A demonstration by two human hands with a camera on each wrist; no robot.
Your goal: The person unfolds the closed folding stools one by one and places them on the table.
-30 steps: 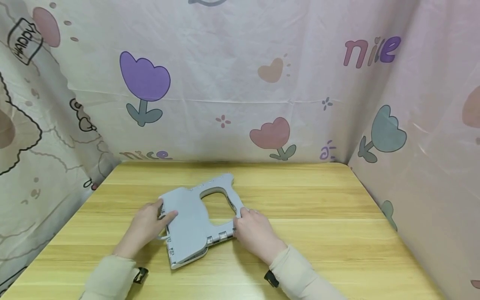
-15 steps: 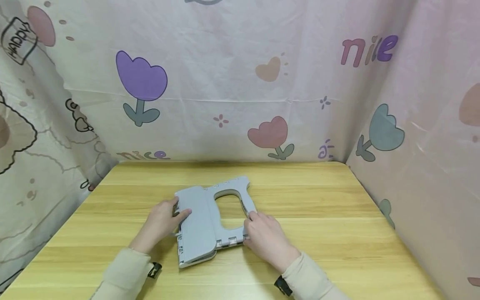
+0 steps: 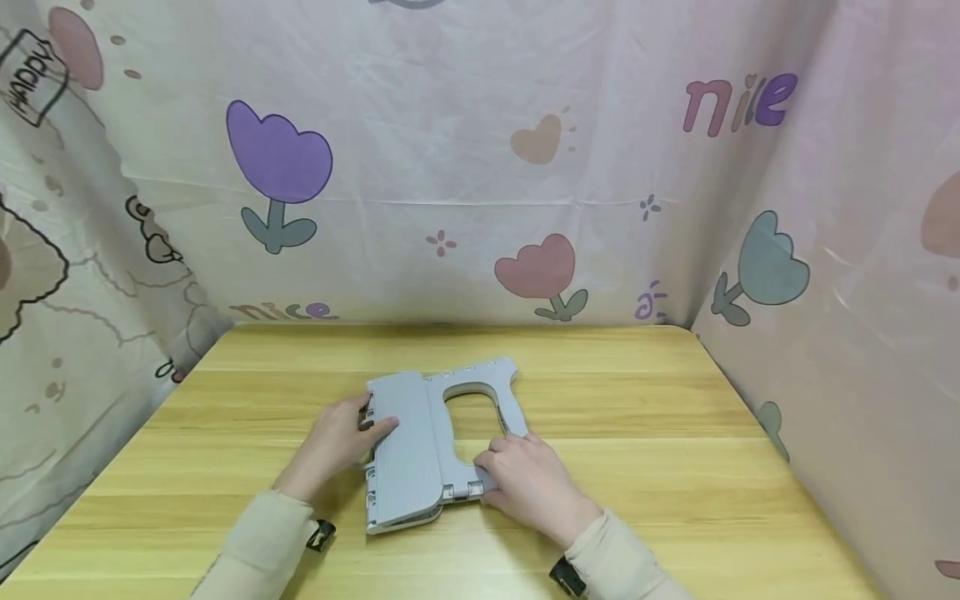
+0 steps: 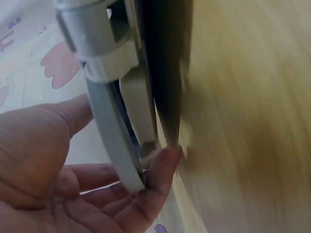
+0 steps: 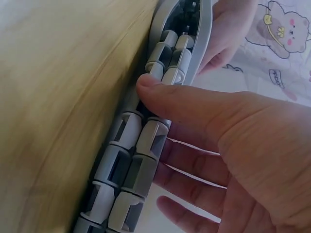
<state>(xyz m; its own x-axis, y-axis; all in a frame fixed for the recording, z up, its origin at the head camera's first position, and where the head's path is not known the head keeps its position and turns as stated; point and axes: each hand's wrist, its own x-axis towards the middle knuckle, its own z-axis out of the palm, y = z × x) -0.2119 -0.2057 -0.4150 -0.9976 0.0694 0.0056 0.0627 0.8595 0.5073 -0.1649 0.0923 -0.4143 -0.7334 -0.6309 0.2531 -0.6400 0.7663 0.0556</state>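
Slab of pale-grey plastic [image 3: 435,442] is pointing its oval-windowed end [image 3: 510,408] rightward, solid panel's [image 3: 405,454] long axis running front-to-back, with left hand [image 3: 336,437] and right hand [image 3: 536,483] gripping its hinged edges [image 5: 149,138] over a yellow wooden table [image 3: 637,400].

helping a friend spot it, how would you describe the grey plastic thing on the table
On the pale wooden table, look between the left hand and the right hand. The grey plastic thing they both hold is flat, with hinged edges. Its grey colour and large rounded opening set it apart from hands and wood.
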